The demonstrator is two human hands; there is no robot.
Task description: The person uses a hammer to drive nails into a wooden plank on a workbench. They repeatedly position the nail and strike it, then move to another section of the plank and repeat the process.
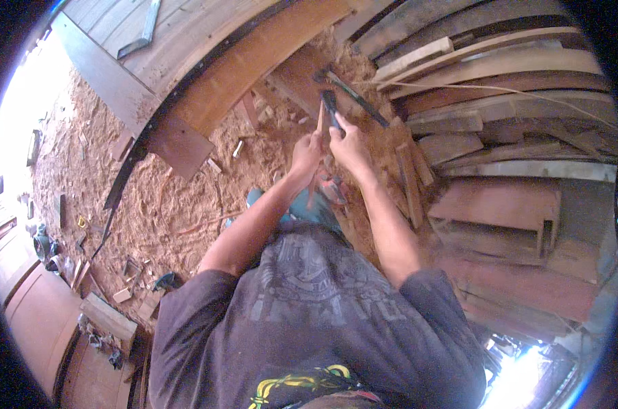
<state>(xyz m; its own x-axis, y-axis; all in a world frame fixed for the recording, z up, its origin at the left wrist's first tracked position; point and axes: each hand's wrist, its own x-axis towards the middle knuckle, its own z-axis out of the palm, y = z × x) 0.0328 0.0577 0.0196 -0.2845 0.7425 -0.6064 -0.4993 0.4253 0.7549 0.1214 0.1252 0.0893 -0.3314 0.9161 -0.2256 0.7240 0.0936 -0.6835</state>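
In front of my body both arms reach away over the sawdust. My left hand (306, 151) is closed around the lower end of a thin pale wood stick (320, 117), which points away from me. Just to its right, my right hand (350, 144) grips a short dark tool (329, 102); its exact kind is too blurred to make out. The tool's dark far end lies close against the tip of the stick. Beyond and to the right, a second dark long-handled tool (359, 99) rests on a brown board (295, 80).
Sawdust and wood scraps cover the ground (84, 170). A curved wooden beam with a dark edge (227, 82) crosses ahead on the left. Stacked planks (500, 88) rise at the right, above a reddish wooden box (496, 204). Loose slats (410, 184) lie beside my right forearm.
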